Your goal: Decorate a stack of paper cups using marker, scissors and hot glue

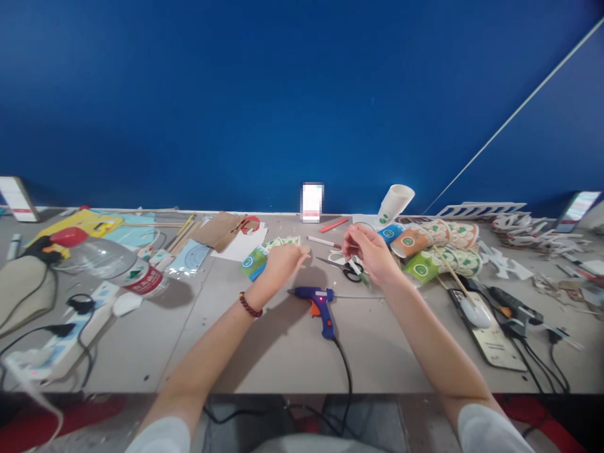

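Note:
My left hand (284,264) is closed above the table, with a beaded bracelet (250,306) at its wrist. Something small and beige shows at its fingertips, too small to name. Behind that hand lie green and blue patterned paper cups (255,260). My right hand (369,249) is raised with its fingers curled in a pinch; whatever they hold, if anything, does not show. Below it are black-handled scissors (352,271) and a green-and-white marker (357,270). Between my forearms a blue glue gun (321,306) rests on its side, a red light showing on it.
At right lie patterned paper cups (425,267), a black glue gun (513,306) and a phone box-like slab (493,340) with a white mouse on it. White cups (395,202) lean near the blue wall. A bottle (127,264) and power strip (70,336) sit left.

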Tool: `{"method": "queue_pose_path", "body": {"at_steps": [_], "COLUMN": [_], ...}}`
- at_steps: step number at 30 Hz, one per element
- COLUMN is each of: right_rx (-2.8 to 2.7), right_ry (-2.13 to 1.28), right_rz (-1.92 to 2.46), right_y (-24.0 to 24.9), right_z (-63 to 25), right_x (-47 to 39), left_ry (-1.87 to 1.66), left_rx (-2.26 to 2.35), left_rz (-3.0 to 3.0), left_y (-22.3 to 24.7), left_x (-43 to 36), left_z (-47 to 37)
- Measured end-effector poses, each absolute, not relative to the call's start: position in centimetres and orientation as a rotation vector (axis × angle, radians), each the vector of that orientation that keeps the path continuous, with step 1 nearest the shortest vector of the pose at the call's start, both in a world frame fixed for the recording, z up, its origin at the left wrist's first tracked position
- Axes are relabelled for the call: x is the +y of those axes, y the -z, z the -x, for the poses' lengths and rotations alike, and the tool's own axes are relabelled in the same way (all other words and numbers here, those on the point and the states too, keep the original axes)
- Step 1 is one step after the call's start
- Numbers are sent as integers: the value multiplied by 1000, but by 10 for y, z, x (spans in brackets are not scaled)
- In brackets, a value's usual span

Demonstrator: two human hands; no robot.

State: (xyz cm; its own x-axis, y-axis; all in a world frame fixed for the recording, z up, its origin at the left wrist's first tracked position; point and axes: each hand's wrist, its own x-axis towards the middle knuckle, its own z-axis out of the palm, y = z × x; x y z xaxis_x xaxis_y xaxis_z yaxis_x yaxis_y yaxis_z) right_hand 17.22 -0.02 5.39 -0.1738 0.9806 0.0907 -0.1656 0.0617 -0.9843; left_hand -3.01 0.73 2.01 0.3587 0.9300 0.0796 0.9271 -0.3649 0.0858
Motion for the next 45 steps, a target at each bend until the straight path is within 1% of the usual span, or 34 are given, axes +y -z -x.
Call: {"method": "queue_pose_path", "body": {"at_steps": [3, 5, 7, 10, 13, 15, 18, 23, 30, 37, 41, 45], "right_rx": [-1309, -1378, -1456, -1585, -1710, -1831, -2067, -2221, -2270, -2252, -2245, -2233], "right_ry": [-1329, -1301, -1231, -1100, -986, -908, -790, -760, -747, -758, -752, -726], "right_rz": [1001, 1026, 1045, 1105, 1223, 1298, 1382, 1433, 1440, 1414, 1395, 1419], "right_y": [-58, -61, -63, -64, -67, -72, -81, -95, -103, -99, -103, -105], "right_z": [-175, -177, -181, -190, -201, -206, -212, -216, -216, -216, -218, -223], "right_x": [-1, -1, 0, 2, 4, 3, -2, -15, -23, -25, -31, -32], "left_ry": [-210, -293, -337, -259, -214, -138, -67, 36, -32, -103, -177, -151], "left_rx": [1725, 1622, 1384, 901, 759, 784, 984, 1122, 1304, 1432, 1513, 1542], "left_rz": [-2604, -2654, -2757, -2920, -3023, -3069, -3040, -3018, -2963, -2892, -2839, -2867], "left_y": [-25, -32, -36, -28, -6, 8, 21, 29, 43, 43, 43, 48], "left_x": [1, -10, -27, -55, -76, -84, -90, -100, -113, -126, -133, -143], "left_z": [29, 23, 13, -8, -25, -33, -39, -47, -41, -24, -3, 30]}}
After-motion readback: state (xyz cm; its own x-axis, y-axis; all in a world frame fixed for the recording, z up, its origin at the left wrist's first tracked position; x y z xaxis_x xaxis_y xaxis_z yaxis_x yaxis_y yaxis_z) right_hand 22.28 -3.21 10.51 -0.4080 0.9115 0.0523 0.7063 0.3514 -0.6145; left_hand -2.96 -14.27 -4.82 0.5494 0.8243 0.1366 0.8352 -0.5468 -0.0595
